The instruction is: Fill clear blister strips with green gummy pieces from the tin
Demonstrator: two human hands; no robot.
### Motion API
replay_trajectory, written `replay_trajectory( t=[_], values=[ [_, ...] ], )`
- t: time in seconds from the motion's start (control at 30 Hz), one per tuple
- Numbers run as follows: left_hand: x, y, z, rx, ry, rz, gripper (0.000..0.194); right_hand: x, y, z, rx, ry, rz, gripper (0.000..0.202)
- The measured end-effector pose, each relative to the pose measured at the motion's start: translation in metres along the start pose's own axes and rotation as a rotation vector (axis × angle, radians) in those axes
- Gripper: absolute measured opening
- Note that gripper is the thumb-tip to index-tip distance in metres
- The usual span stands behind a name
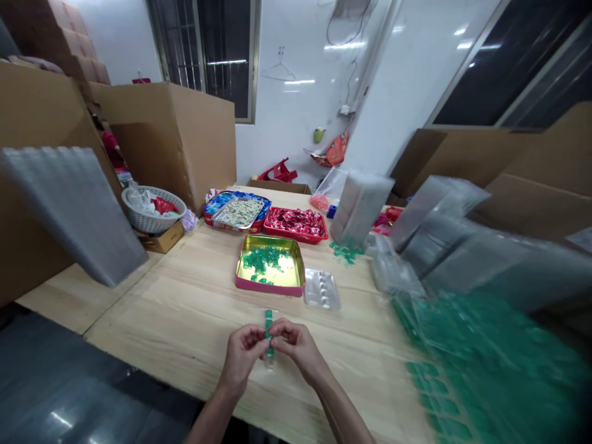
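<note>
My left hand (243, 354) and my right hand (298, 348) meet over the table in front of me, fingertips pinched on a small green piece. It belongs to a narrow row of green pieces (269, 317) lying lengthwise in a clear plastic tray (269, 365). The fingers cover the middle of the row. Just beyond stands a tin with a gold inside and pink outer wall (271, 288), holding loose green pieces (266, 259). A silvery plastic tray with a line of bumps (322, 290) lies at its right side.
Behind are a red tray (296, 235) of red packets and a metal tray (239, 213) of small pale pieces. Clear plastic stacks stand left (78, 209) and right (361, 206). Green sheets in plastic (490, 357) crowd the right. A white basket (155, 222) sits at left.
</note>
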State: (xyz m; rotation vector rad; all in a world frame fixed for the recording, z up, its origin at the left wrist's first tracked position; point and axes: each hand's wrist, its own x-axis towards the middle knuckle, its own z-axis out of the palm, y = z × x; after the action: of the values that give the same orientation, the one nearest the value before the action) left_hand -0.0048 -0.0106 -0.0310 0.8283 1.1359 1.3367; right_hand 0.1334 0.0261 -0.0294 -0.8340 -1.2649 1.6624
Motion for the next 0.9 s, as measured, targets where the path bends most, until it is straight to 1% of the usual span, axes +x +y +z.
replay_trajectory(
  t=[0.17, 0.27, 0.33, 0.47, 0.57, 0.6, 0.67, 0.77, 0.83, 0.9],
  values=[
    [-0.004, 0.000, -0.003, -0.032, -0.075, -0.027, 0.017, -0.013, -0.004, 0.000, 0.045, -0.014, 0.122, 0.027],
    [-0.004, 0.001, -0.003, -0.037, -0.087, -0.065, 0.018, -0.016, -0.004, 0.002, 0.046, -0.012, 0.138, 0.028],
    [-0.004, -0.002, -0.004, -0.010, -0.080, -0.111, 0.018, -0.018, 0.000, 0.002, 0.020, 0.005, 0.146, 0.028],
    [-0.006, -0.015, -0.011, 0.109, -0.086, -0.164, 0.018, -0.019, 0.019, -0.004, -0.119, 0.032, 0.167, 0.021],
    [-0.006, -0.026, -0.014, 0.284, -0.091, -0.174, 0.016, -0.019, 0.035, -0.008, -0.327, 0.055, 0.141, 0.010],
    [-0.006, -0.028, -0.015, 0.376, -0.097, -0.159, 0.013, -0.019, 0.038, -0.008, -0.405, 0.063, 0.128, 0.008],
    [-0.007, -0.030, -0.014, 0.611, -0.102, -0.065, 0.009, -0.020, 0.043, -0.008, -0.555, 0.075, 0.101, 0.007],
    [-0.011, -0.027, -0.011, 0.926, -0.073, 0.104, 0.015, -0.023, 0.043, -0.003, -0.745, 0.112, 0.049, 0.011],
    [-0.013, -0.025, -0.008, 1.025, -0.072, 0.138, 0.018, -0.026, 0.041, 0.000, -0.852, 0.143, 0.001, 0.013],
    [-0.015, -0.024, -0.007, 1.044, -0.087, 0.149, 0.020, -0.028, 0.039, 0.002, -0.924, 0.144, -0.045, 0.015]
  ],
)
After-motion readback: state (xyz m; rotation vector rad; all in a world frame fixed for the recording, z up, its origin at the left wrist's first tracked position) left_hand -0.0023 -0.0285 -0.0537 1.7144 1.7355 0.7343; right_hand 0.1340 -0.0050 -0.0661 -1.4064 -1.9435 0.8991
